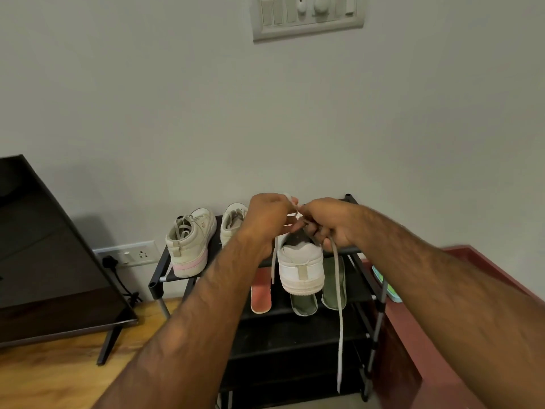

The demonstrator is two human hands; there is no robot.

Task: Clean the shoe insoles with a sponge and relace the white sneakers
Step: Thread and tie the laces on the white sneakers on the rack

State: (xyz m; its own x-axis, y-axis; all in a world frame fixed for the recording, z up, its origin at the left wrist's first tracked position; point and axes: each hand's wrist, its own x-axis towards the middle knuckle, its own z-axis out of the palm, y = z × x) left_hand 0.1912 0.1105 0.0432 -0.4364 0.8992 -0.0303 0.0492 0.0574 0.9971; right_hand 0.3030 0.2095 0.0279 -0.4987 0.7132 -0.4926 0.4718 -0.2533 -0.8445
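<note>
White sneaker [300, 264], heel toward camera; left hand [267, 216] and right hand [333, 222] fingers [320, 231] pinching its lace [341, 320]

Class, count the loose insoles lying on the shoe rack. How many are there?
3, all on the second shelf: red insole at left, middle green insole below the white sneaker, right green insole. Another may be hidden behind the left forearm.
</note>
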